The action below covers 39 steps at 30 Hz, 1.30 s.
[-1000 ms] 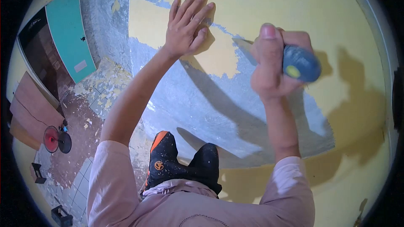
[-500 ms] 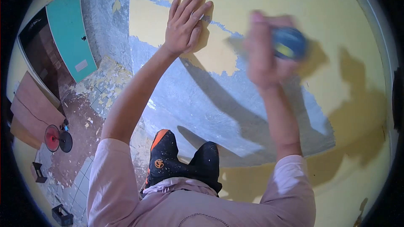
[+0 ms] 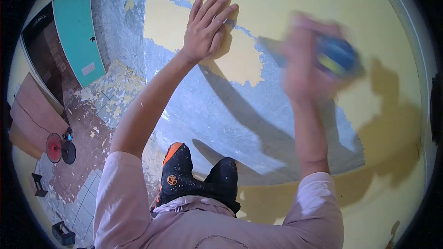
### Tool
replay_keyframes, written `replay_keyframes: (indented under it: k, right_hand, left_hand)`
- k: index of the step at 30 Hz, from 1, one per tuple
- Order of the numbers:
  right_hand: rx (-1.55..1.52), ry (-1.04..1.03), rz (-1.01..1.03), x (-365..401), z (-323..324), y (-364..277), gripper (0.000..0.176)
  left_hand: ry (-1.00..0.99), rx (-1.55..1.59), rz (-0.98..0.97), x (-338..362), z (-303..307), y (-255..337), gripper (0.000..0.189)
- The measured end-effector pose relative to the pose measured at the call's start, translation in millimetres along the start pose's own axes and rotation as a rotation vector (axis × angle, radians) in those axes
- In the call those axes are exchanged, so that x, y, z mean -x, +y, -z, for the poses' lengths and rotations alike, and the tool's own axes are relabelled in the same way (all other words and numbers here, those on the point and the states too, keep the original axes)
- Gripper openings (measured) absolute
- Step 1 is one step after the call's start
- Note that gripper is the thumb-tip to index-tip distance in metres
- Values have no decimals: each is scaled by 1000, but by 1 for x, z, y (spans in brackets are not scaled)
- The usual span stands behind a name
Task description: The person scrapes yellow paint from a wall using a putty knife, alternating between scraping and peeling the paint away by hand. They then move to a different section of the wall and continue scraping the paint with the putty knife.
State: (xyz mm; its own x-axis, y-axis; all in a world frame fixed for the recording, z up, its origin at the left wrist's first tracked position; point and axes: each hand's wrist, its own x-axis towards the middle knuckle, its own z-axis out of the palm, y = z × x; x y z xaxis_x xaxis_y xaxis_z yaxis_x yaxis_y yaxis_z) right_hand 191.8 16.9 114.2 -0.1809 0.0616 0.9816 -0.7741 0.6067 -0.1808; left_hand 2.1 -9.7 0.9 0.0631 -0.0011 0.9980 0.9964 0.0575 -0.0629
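Observation:
My left hand (image 3: 205, 30) lies with spread fingers on the yellow paint of the wall (image 3: 173, 23), near a thin grey strip where paint is gone. My right hand (image 3: 309, 62), blurred by motion, is wrapped round a dark blue tool with a yellow-green patch (image 3: 339, 55). A blurred grey blade-like part (image 3: 270, 50) seems to stick out on the left side of that hand, over the edge between yellow paint and bare grey wall (image 3: 230, 110). Whether it touches the wall is unclear.
A teal door (image 3: 78, 34) stands at the left. Paint flakes (image 3: 113, 97) litter the floor. A red and black round object (image 3: 54, 147), a leaning brown board (image 3: 37, 110) and small dark stands (image 3: 63, 234) are at the lower left.
My right hand and the blue tool have moved right and slightly down. My left hand remains flat against the wall; the whole view has shifted a little.

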Motion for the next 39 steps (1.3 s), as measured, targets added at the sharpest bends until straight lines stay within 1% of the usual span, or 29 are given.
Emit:
replay_keyframes:
  k: [1, 2, 3, 5, 6, 7, 9, 10, 11, 13, 15, 17, 18, 20, 21, 23, 25, 27, 28, 30, 31, 32, 34, 35, 37, 39]
  right_hand:
    - [324, -51, 205, 6, -5, 17, 33]
    - [302, -66, 72, 5, -10, 10, 33]
    - [296, -61, 82, -1, -4, -2, 33]
    - [-286, 16, -173, -14, 15, -31, 25]
    - [-205, 46, -149, -14, 2, -42, 20]
    - [-205, 50, -158, -12, -1, -32, 20]
    - [360, -187, 153, -9, -1, -6, 23]
    - [425, -114, 172, -13, 1, -8, 24]
    - [293, -15, 200, -20, 4, -10, 19]
    - [-247, -120, -100, -30, 20, -41, 14]
    - [309, -87, 201, -7, 2, 9, 13]
    - [192, -170, 4, -2, -5, 19, 13]
    - [187, -167, 17, -6, -2, 13, 13]
    - [-34, 65, 77, -13, 6, -5, 18]
    - [-43, 64, 76, -12, 1, 0, 18]
    - [276, -126, 191, -1, -5, 8, 18]
    - [289, -151, 222, 0, 5, -8, 20]
    - [-45, 68, -178, 8, 29, -35, 23]
    - [-43, 58, -177, 11, 28, -29, 23]
    - [268, -153, -125, 37, 25, -10, 14]
    - [425, -251, -101, 46, 25, -8, 13]
    - [430, -243, -110, 50, 27, -12, 13]
    - [375, -1, -44, 53, 27, -23, 17]
    - [-394, 102, -218, 38, 28, -51, 19]
    - [-355, 132, -325, 44, 63, -33, 16]
    - [492, -62, -99, 45, 29, -8, 20]
  left_hand:
    - [-10, 4, 4, 3, 1, 3, 53]
    - [-25, -6, 6, 4, 1, 4, 53]
    - [-34, -22, 0, 1, 2, 0, 53]
    - [-27, -33, -6, -2, 2, -1, 52]
    - [-28, -28, -5, -3, 3, -1, 52]
    - [-39, -14, 1, -1, 4, 2, 52]
    - [-27, -18, -11, 0, 1, 1, 52]
    - [-5, -18, -12, -2, 0, -2, 52]
    - [7, -12, -3, 0, -1, -1, 53]
    - [11, -15, -5, 0, -1, -4, 53]
    - [0, -12, 4, 3, -1, 1, 53]
    - [25, 13, 3, 0, 0, 1, 52]
    - [30, 7, -8, -3, 1, 0, 52]
    - [-11, -25, 17, -1, 2, 2, 53]
    - [-12, -33, 18, -2, 2, -2, 53]
    - [21, 1, -8, -1, 0, -1, 53]
    - [24, 31, -7, 0, -1, 1, 53]
    - [8, -18, -4, 1, -2, -1, 53]
    - [16, -19, 2, -1, -2, -3, 53]
    - [18, -5, -7, 1, -1, -1, 53]
    - [6, 7, -3, 3, -1, 2, 53]
    - [9, 4, -2, 4, -1, 3, 53]
    - [17, -20, -9, 1, -2, -2, 54]
    - [21, -29, -10, 0, -2, -2, 54]
    - [-10, -33, -24, 1, -1, -1, 53]
    - [-17, -17, -19, 3, 0, 0, 53]
